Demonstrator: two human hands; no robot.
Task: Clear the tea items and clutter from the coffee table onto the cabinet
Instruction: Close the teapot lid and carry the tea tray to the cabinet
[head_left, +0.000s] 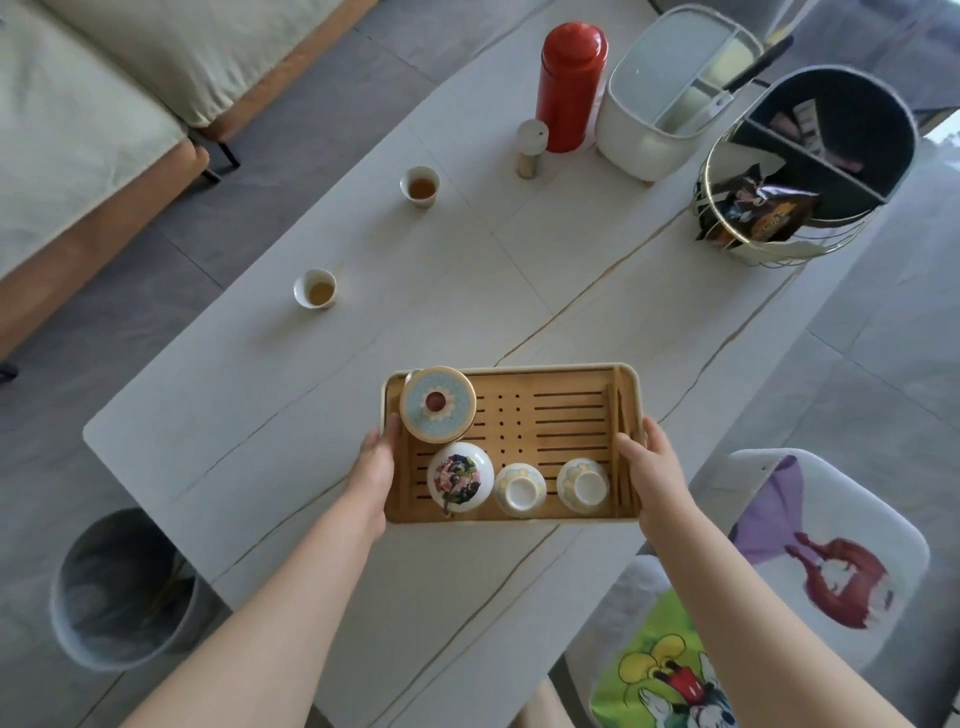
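Your left hand (375, 470) grips the left short edge of the bamboo tea tray (550, 447), thumb over the rim. The tray sits between your hands at the near end of the pale surface (519, 270), its long axis running left to right across your body. On it, from the left: a lidded bowl (437, 403), a flowered pot (460, 480) and two upturned cups (519, 489). Your right hand (655, 470) grips the right short edge. Both hands are equally near. Two tea-filled cups (315, 289) stand well apart, farther away to your left.
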